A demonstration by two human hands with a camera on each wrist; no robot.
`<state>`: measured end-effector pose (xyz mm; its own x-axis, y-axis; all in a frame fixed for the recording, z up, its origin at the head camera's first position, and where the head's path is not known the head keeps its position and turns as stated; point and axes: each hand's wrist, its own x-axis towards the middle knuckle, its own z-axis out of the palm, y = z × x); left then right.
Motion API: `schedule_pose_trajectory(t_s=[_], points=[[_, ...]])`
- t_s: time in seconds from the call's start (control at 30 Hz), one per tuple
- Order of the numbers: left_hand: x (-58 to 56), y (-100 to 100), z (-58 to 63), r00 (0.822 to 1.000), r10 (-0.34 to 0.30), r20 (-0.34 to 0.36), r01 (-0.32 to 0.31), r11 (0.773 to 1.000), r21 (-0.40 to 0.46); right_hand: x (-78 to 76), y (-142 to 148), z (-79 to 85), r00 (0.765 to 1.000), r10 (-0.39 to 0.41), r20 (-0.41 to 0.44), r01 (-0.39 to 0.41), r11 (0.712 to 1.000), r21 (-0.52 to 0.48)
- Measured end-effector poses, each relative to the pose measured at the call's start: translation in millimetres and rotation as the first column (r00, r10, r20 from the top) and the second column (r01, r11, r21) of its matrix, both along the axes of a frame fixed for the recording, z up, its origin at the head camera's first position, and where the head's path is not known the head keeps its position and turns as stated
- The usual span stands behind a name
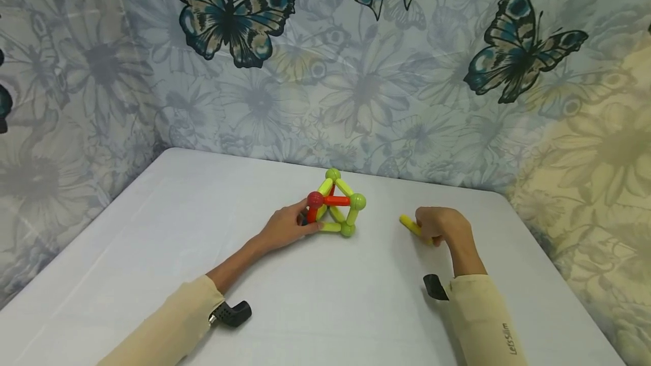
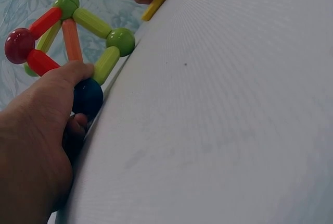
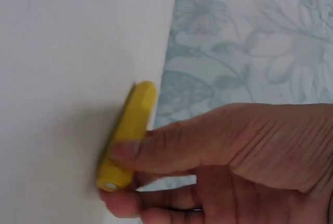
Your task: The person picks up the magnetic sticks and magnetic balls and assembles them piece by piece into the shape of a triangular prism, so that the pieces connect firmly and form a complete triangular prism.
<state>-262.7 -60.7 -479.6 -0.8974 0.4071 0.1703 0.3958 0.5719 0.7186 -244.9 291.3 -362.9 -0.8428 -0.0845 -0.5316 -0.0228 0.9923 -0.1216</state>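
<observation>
A frame of green, red and orange rods joined by balls (image 1: 357, 201) stands upright on the table. My left hand (image 1: 287, 225) grips its near left corner, with the thumb and fingers around a dark blue ball (image 2: 88, 99). A glossy red ball (image 2: 20, 46) sits at another corner, and green balls mark several more. To the right, apart from the frame, my right hand (image 1: 441, 223) pinches a yellow rod (image 3: 134, 114) between thumb and fingers, close to the tabletop. One end of that rod shows a small silvery disc.
The white table (image 1: 305, 309) runs back to a cloth backdrop (image 1: 366, 89) printed with butterflies and flowers. Black wrist devices (image 1: 234, 314) stick out from both sleeves above the table.
</observation>
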Motion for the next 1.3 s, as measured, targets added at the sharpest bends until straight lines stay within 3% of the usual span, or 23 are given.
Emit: schedule_pose_trajectory(t_s=[0.1, 0.2, 0.3, 0.4, 0.47, 0.63, 0.8, 0.9, 1.07, 1.13, 1.3], points=[[0.0, 0.1, 0.2, 1.000, 0.004, 0.003, -0.004, 1.000, -0.002, -0.5, -9.3, 2.7, 0.992, 0.089, 0.088, -0.081, 0.992, -0.097], [1.2, -0.2, 2.2, 1.000, 0.005, 0.000, -0.005, 1.000, -0.005, 2.0, -31.8, 10.6, 0.964, 0.232, 0.131, -0.201, 0.956, -0.211], [1.7, -0.4, 3.5, 1.000, 0.011, -0.007, -0.011, 1.000, -0.004, 7.2, -62.1, 16.5, 0.926, 0.371, 0.065, -0.335, 0.891, -0.306], [1.3, -0.3, 2.7, 1.000, 0.012, -0.011, -0.012, 1.000, -0.003, 12.2, -91.0, 16.5, 0.891, 0.452, -0.048, -0.439, 0.828, -0.350], [1.1, -0.3, 1.8, 1.000, 0.013, -0.011, -0.013, 1.000, -0.004, 15.8, -105.7, 14.9, 0.886, 0.449, -0.117, -0.460, 0.817, -0.349], [2.8, -0.3, 1.8, 1.000, 0.023, -0.006, -0.023, 1.000, 0.005, 22.3, -125.8, 9.6, 0.874, 0.421, -0.241, -0.479, 0.830, -0.285], [3.4, 0.0, 1.6, 1.000, 0.019, -0.002, -0.019, 1.000, 0.013, 29.3, -134.3, 2.9, 0.885, 0.351, -0.305, -0.420, 0.885, -0.201], [2.7, 0.7, 0.7, 1.000, 0.019, -0.011, -0.018, 1.000, 0.015, 32.6, -138.9, -3.2, 0.866, 0.349, -0.358, -0.403, 0.911, -0.087], [1.4, 2.7, -0.9, 1.000, 0.007, -0.021, -0.007, 1.000, 0.016, 33.3, -141.2, -13.8, 0.814, 0.421, -0.399, -0.419, 0.903, 0.098], [1.1, 3.2, -1.4, 1.000, 0.004, -0.021, -0.004, 1.000, 0.013, 33.3, -140.9, -15.9, 0.810, 0.432, -0.396, -0.419, 0.899, 0.123], [1.4, 2.6, -1.1, 1.000, 0.014, -0.010, -0.014, 1.000, 0.022, 32.4, -142.0, -19.0, 0.827, 0.416, -0.377, -0.411, 0.906, 0.099]])
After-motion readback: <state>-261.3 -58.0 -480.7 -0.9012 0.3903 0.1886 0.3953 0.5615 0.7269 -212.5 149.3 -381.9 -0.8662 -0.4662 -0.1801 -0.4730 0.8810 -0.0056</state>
